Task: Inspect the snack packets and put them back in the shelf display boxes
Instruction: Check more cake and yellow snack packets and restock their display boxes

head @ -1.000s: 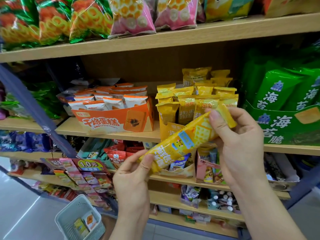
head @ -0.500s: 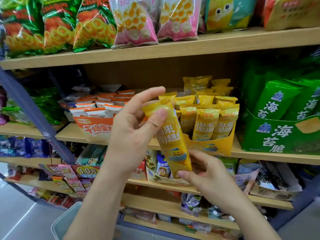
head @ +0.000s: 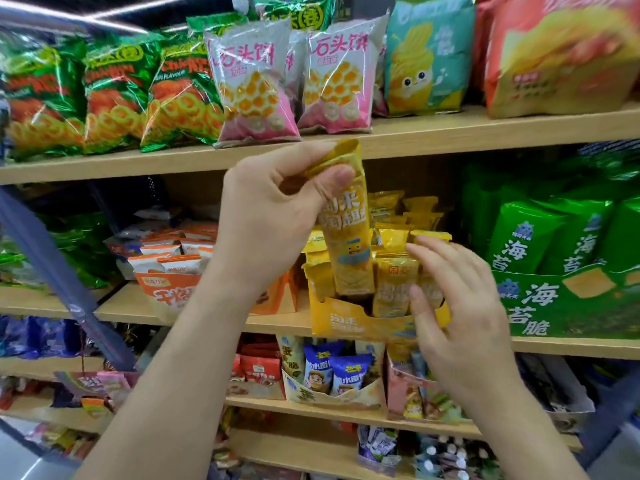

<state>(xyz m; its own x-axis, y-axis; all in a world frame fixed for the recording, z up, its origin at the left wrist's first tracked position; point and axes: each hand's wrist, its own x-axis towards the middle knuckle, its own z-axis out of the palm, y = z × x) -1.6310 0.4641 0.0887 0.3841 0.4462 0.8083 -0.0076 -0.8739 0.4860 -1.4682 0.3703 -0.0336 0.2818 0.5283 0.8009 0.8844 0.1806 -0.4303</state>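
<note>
Head view: wooden shelves (head: pixel 450 135) hold snack bags (head: pixel 254 88) and display boxes (head: pixel 349 323)

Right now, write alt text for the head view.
The left hand pinches a yellow snack packet by its top, upright above the yellow display box on a shelf; the right hand rests against the packets standing in it.

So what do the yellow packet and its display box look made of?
Packet: probably thin plastic film, glossy; it crumples where the left hand pinches its top. Box: looks like printed cardboard, fairly matte; its cut front wall stands stiff and flat.
</note>
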